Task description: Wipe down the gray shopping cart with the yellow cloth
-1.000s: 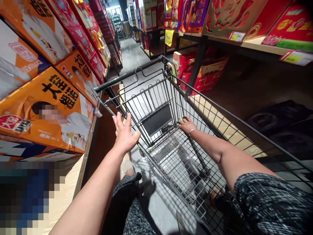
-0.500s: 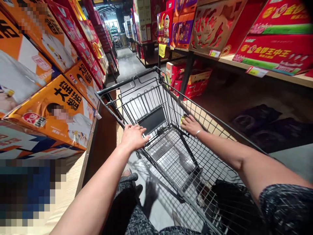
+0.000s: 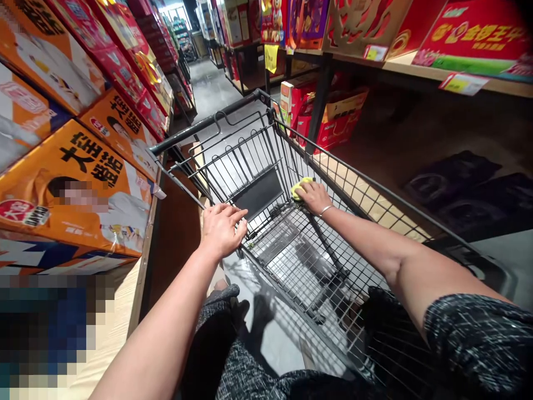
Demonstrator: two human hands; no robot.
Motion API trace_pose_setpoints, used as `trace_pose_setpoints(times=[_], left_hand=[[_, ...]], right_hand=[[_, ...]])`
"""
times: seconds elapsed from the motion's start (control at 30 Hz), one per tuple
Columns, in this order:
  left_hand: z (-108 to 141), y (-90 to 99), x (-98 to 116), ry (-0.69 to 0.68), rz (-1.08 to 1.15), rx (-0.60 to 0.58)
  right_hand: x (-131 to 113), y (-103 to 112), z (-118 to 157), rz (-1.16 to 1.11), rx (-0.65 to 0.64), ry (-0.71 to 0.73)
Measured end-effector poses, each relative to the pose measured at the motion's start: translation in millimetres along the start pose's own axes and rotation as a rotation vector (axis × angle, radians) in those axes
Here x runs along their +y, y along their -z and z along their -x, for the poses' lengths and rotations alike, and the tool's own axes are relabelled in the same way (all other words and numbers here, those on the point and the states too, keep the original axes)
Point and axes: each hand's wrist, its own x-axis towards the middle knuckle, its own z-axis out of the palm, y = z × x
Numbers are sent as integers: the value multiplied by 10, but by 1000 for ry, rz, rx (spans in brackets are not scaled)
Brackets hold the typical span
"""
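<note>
A dark wire shopping cart (image 3: 266, 189) stands crosswise in front of me, its black handle bar at the far end. My left hand (image 3: 224, 228) lies on the cart's near side rim, fingers extended and partly spread, with no object in it. Inside the basket, my right hand (image 3: 314, 197) presses a yellow-green cloth (image 3: 300, 189) near the far lower corner, by the far side's wire mesh. Its fingers are bent over the cloth, and a thin bracelet circles the wrist. A black panel (image 3: 258, 194) sits in the cart's end grid, between my hands.
Orange boxes (image 3: 75, 191) are stacked on the left shelf, close to my left arm. On the right are shelves with red boxes (image 3: 478, 39), and red bags (image 3: 339, 119) stand below. An aisle floor (image 3: 208, 83) runs ahead beyond the cart.
My right hand has moved left and slightly up with the cloth, which now shows more. My left hand has shifted slightly left along the rim. The view has tilted down a little.
</note>
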Motion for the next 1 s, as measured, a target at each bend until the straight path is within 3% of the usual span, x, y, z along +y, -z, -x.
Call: trace_pose_setpoints(times=[0.07, 0.2, 0.3, 0.4, 0.5, 0.6, 0.83, 1.0], left_hand=[[-1, 13, 14, -3, -27, -16], [-17, 38, 39, -2, -89, -98], [-46, 48, 56, 10, -155, -165], [-74, 51, 71, 15, -206, -207], [-87, 53, 83, 13, -217, -222], [-79, 56, 90, 7, -206, -214], [-67, 62, 100, 7, -185, -182], [-66, 64, 101, 7, -197, -184]], right_hand=[[-37, -121, -140, -63, 7, -14], [-176, -677, -128, -165, -195, -168], [-467, -1088, 51, -198, -321, -326], [-882, -1322, 286, -242, -363, -259], [-1226, -1409, 472, -306, -382, -99], [-1385, -1424, 526, -328, -397, -36], [-1421, -1420, 448, -474, -658, -187], [-1360, -1405, 375, -388, -443, -173]])
